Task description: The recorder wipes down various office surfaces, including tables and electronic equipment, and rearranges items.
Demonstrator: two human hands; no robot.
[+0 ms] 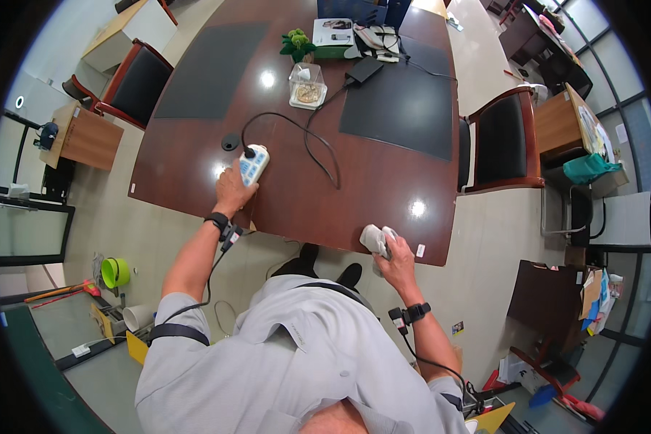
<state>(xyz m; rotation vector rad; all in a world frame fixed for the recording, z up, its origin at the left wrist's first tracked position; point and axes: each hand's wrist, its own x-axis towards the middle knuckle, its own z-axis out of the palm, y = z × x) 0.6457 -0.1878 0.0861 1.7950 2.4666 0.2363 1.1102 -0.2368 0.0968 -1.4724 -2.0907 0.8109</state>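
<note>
A white power strip [256, 163] with blue socket faces lies near the front of the dark wooden table [298, 217], left of centre. My left hand [233, 190] grips its near end, and a black plug [249, 153] sits in its far end. From that plug a black cord [325, 142] loops across the tabletop to a black power adapter [364, 71]. At the front right edge my right hand [396, 263] holds a crumpled light grey cloth [374, 238] against the table.
Farther back are a clear plastic box [307, 89], a small green plant [298, 43], a white-and-green box [333, 35] and a dark blue container [352, 11]. Dark desk mats [401, 103] lie on the table. Chairs [502, 141] flank it. A round black cable grommet [230, 142] is beside the strip.
</note>
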